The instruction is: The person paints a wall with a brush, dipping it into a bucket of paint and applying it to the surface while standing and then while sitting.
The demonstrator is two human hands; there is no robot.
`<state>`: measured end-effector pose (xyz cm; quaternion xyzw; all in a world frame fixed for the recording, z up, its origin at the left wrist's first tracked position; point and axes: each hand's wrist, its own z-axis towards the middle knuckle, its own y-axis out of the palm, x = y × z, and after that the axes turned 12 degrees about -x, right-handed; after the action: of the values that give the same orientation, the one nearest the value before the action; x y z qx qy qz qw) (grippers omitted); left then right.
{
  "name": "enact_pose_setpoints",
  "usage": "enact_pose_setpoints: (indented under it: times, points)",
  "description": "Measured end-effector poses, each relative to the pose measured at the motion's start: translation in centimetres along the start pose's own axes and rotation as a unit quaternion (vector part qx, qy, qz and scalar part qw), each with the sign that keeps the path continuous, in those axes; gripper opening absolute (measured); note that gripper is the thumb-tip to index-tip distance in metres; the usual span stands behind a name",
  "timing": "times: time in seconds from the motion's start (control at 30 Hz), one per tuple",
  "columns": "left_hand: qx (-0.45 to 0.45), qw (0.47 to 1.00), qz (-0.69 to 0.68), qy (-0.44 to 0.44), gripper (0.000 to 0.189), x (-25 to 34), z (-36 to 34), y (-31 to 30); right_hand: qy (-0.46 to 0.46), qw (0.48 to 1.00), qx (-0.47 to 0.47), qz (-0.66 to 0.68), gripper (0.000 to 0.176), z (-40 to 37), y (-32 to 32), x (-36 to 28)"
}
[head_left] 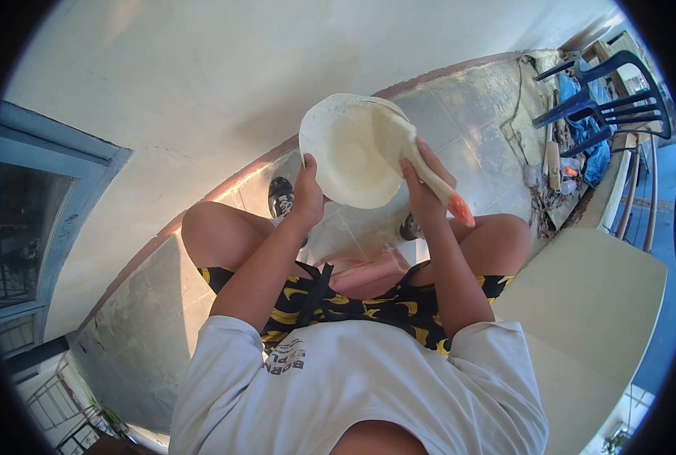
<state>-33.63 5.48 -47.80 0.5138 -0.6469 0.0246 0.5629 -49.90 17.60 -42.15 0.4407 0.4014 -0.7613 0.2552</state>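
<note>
Plainly both hands are up over the knees, apart, each closed on its own thing. The left hand [307,196] grips the near rim of the bowl [345,155]. The right hand [423,188] is wrapped round the trowel [445,193]. The trowel's long axis runs from its orange end, low and right, up and left across the bowl's right rim. The bowl sits between the hands, mouth tilted toward the person. Beyond it are a shoe [281,199], tiled floor [459,121] and a blue chair [611,98].
</note>
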Motion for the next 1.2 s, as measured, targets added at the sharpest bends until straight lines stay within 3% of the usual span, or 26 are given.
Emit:
enact_pose_setpoints:
  times: [0.03,0.07,0.13,0.2,0.27,0.37,0.5,0.57,0.6,0.67,0.7,0.77,0.8,0.87,1.03,1.2]
  points:
    - [-0.002,1.0,-0.005,-0.002,0.064,-0.4,-0.2,-0.2,0.057,0.995,-0.053,0.064,0.04,0.1,0.5,0.0]
    - [-0.006,1.0,-0.004,-0.003,0.064,-0.7,-0.5,-0.3,0.057,0.995,-0.049,0.062,0.04,-0.4,0.9,0.2]
    - [0.004,0.999,-0.019,0.027,0.063,-0.4,-0.7,-0.3,-0.007,0.994,0.03,0.104,0.04,-0.6,2.0,1.4]
    - [0.008,1.0,-0.018,0.014,0.062,-0.6,-0.3,-1.2,-0.039,0.998,0.025,0.045,0.039,-1.0,2.1,2.0]
    - [0.005,1.0,-0.008,-0.005,0.061,-1.2,-0.9,-1.8,0.072,0.992,-0.072,0.076,0.04,-1.1,2.2,1.6]
    - [0.023,0.999,-0.024,-0.001,0.061,-1.1,-1.3,-1.9,0.102,0.982,-0.014,0.155,0.041,-0.8,2.8,1.2]
    - [0.028,0.999,-0.019,-0.01,0.062,-0.8,-1.2,-2.3,0.045,0.992,0.03,0.117,0.043,-0.7,3.1,0.9]
    - [0.027,0.999,-0.012,-0.015,0.062,-1.3,-1.4,-2.5,0.063,0.994,-0.055,0.069,0.044,-0.7,3.1,2.1]
    - [0.029,0.999,-0.015,-0.006,0.062,-1.2,-1.2,-2.6,0.061,0.995,-0.05,0.068,0.044,-0.4,3.0,2.0]
    - [0.031,0.999,-0.02,0.003,0.062,-1.3,-0.6,-2.7,0.156,0.963,0.019,0.221,0.045,0.2,2.8,2.1]
    - [0.037,0.999,-0.036,0.018,0.062,-1.5,-0.3,-2.8,0.158,0.962,0.021,0.221,0.045,0.6,2.7,2.2]
    - [0.045,0.998,-0.044,0.023,0.062,-2.2,-0.1,-3.4,0.195,0.853,0.093,0.475,0.049,1.5,2.6,2.8]
    - [0.037,0.997,-0.056,0.047,0.063,-2.5,0.3,-3.7,0.197,0.85,0.098,0.478,0.049,2.1,2.4,3.6]
    - [0.031,0.995,-0.066,0.066,0.063,-3.3,0.5,-4.5,0.166,0.79,0.161,0.568,0.052,3.7,1.9,5.6]
    - [0.043,0.993,-0.091,0.053,0.065,-3.8,-1.4,-5.4,0.139,0.766,0.24,0.58,0.052,8.7,1.1,12.0]
    - [0.094,0.994,-0.061,0.016,0.066,-4.9,-2.3,-6.5,0.174,0.776,0.283,0.536,0.051,12.2,6.2,20.1]
